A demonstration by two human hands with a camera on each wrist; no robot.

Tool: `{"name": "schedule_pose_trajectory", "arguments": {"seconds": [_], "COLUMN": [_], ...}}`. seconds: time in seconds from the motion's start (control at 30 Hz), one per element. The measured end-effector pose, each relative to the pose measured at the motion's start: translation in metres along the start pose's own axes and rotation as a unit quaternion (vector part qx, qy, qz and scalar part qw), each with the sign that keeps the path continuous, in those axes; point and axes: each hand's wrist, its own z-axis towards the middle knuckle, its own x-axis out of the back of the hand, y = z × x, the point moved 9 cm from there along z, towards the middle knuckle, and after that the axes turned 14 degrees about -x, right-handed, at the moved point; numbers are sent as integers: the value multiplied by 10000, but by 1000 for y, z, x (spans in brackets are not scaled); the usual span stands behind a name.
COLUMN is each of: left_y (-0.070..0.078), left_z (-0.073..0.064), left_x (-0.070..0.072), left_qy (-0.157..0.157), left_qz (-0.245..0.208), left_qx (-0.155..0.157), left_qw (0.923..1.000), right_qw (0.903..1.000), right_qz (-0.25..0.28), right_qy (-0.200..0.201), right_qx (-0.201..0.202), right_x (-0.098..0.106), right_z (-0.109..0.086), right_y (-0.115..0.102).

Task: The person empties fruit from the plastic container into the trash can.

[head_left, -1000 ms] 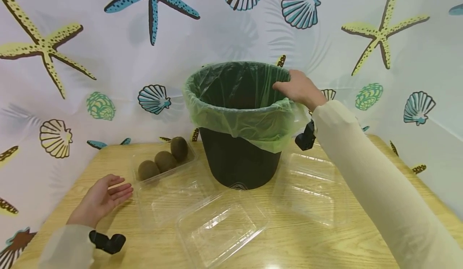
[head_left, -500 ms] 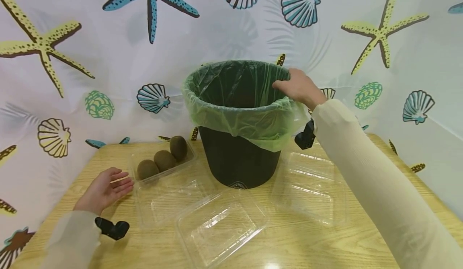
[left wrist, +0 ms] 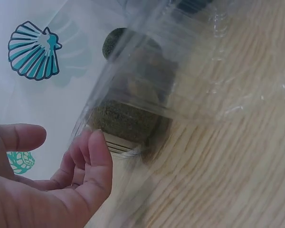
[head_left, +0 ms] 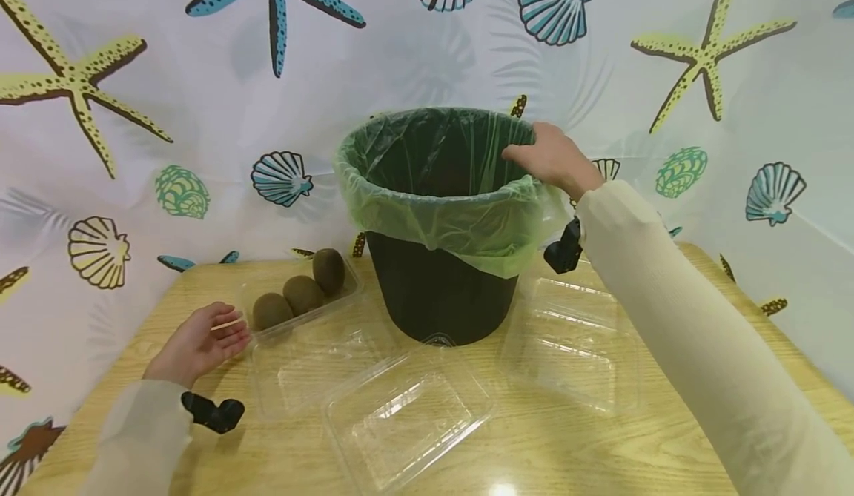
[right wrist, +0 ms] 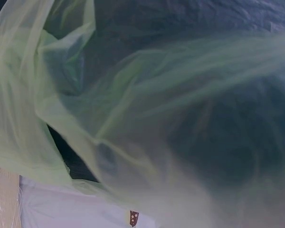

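My left hand (head_left: 199, 344) is at the left end of a clear plastic container (head_left: 308, 319), palm facing it and thumb apart from the fingers. In the left wrist view the fingertips (left wrist: 99, 142) are right at the container's wall, close to a brown kiwi (left wrist: 126, 121). A row of 3 kiwis (head_left: 303, 295) lies inside. My right hand (head_left: 552, 161) grips the right rim of a black trash bin (head_left: 440, 288), thumb on the inner side. A green translucent bag (head_left: 454, 225) lines the bin and folds over its rim. Bag folds fill the right wrist view, hiding the right hand there.
Clear empty containers lie on the wooden table (head_left: 547, 451): one at the front (head_left: 410, 429), one below the kiwis (head_left: 320, 377), more at the right (head_left: 574, 362). A white sheet (head_left: 400, 66) with starfish and shells hangs behind and beside the table.
My left hand has moved slightly up and right, closer to the kiwi container. The right hand keeps its place on the bin's rim.
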Motion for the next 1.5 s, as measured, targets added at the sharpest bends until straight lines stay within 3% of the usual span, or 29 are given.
{"name": "schedule_pose_trajectory", "arguments": {"seconds": [0.2, 0.4, 0.67, 0.9, 1.23, 1.5], "left_y": [-3, -9, -18, -32, -46, -40], "left_z": [-6, -15, -33, -55, -68, -76], "left_x": [-13, -17, -26, -22, -10, -1], "left_qy": [-427, -275, -436, -532, -242, 261], "left_qz": [-300, -55, -334, -586, -261, 28], "left_qx": [-58, -148, -253, -305, -303, -126], "left_qw": [9986, 9995, 9982, 9964, 9989, 9996], "right_qw": [10000, 10000, 10000, 10000, 9999, 9998], "right_qz": [7, -13, -25, -30, -3, -51], "right_qy": [-21, -63, -32, -67, -133, -153], "right_qx": [-14, -11, -1, -47, -46, -70], "right_x": [0, -1, 2, 2, -1, -4], "right_z": [0, -1, -3, -5, -4, -5], "right_y": [-3, -2, -1, -2, -3, -4]}}
